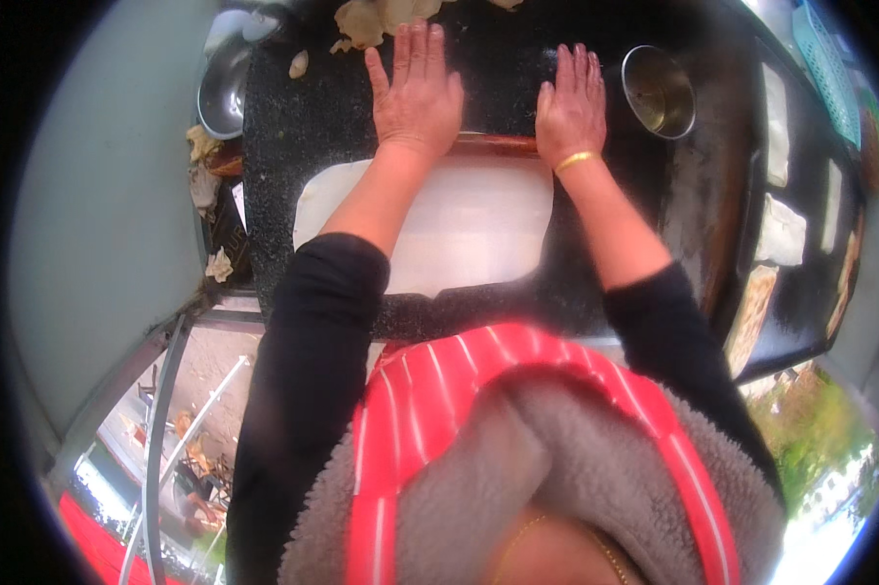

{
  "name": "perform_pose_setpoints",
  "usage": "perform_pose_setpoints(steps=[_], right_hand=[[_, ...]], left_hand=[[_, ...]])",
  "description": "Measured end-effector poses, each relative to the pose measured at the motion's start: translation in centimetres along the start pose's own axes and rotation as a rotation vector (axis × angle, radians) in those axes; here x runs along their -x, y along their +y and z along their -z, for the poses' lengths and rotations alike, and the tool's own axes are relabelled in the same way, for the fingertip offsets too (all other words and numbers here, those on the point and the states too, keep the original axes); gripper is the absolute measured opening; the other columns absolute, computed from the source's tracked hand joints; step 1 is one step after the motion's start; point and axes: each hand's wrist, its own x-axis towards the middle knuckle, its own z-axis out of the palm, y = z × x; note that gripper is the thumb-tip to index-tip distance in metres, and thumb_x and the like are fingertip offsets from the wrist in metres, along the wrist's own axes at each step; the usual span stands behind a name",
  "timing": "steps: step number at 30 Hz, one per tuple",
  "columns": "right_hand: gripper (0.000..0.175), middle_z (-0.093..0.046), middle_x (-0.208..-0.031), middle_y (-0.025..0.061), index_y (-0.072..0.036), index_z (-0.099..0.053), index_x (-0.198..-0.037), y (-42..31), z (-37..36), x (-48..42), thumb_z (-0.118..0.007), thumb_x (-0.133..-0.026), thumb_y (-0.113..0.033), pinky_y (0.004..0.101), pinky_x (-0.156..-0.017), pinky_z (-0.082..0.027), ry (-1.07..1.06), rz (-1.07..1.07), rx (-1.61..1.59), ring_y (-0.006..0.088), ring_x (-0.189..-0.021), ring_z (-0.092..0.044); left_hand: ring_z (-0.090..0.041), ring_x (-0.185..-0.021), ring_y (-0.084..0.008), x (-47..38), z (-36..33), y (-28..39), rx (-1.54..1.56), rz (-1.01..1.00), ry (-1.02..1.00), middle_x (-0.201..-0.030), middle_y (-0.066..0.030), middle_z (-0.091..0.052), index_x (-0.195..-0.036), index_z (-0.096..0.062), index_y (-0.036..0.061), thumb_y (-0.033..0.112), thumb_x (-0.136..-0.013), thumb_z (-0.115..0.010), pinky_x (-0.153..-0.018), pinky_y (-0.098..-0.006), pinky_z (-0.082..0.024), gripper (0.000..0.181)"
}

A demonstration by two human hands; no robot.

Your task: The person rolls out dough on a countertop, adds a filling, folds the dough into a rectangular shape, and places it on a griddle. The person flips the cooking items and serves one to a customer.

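Observation:
A thin, pale sheet of rolled dough [476, 234] lies on the speckled black work surface [278, 190] in front of me. Along its far edge runs a reddish-brown wooden rod, apparently a rolling pin [494, 145], partly hidden by my hands. My left hand [419, 95] is palm down with fingers stretched forward, its heel at the rod's left part. Palm down too, my right hand [574, 106] is at the rod's right part, a gold-coloured bangle at its wrist. Neither hand has its fingers curled round the rod. Pale dough pieces [362, 23] lie beyond my left hand.
A metal bowl of yellowish liquid [659, 95] stands right of my right hand. Further right, several flat dough pieces [779, 230] and a browned flatbread [752, 318] lie on a dark griddle [805, 307]. A steel bowl [223, 95] stands left; a green plastic basket [823, 73], upper right.

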Motion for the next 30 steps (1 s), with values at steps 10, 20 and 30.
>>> perform_pose_setpoints(steps=[10, 20, 30], right_hand=[[0.050, -0.039, -0.150, 0.0279, 0.001, -0.045, -0.142, 2.2, -1.1, 8.1, -0.046, -0.100, -0.027, 0.0517, -0.117, -0.027, -0.027, 0.012, 0.042, 0.0442, -0.141, -0.035], [0.050, -0.044, -0.149, 0.0210, -0.002, -0.048, -0.141, 2.4, 2.6, 18.8, -0.055, -0.095, -0.023, 0.0504, -0.117, -0.028, -0.262, 0.006, 0.028, 0.0382, -0.141, -0.037], [0.040, -0.062, -0.110, 0.0143, -0.004, -0.061, -0.114, -0.1, 8.0, 23.5, -0.070, -0.074, -0.004, 0.0411, -0.092, -0.049, -0.201, 0.106, -0.171, 0.0330, -0.106, -0.057]], left_hand=[[-0.012, -0.153, -0.0323, 8.9, -1.4, 0.2, 0.355, 0.065, -0.075, -0.162, -0.0170, -0.023, -0.153, -0.032, 0.0031, 0.035, -0.101, -0.043, -0.120, -0.0599, -0.002, 0.062], [-0.032, -0.144, -0.0375, 18.1, 0.6, 1.2, 0.606, -0.171, -0.195, -0.153, -0.0202, -0.039, -0.142, -0.046, -0.0007, 0.028, -0.094, -0.057, -0.116, -0.0611, -0.019, 0.057], [-0.058, -0.110, -0.0310, 23.3, 4.3, -2.1, 0.986, -0.411, -0.127, -0.119, -0.0115, -0.062, -0.126, -0.062, 0.0064, 0.002, -0.077, -0.057, -0.099, -0.0443, -0.042, 0.049]])
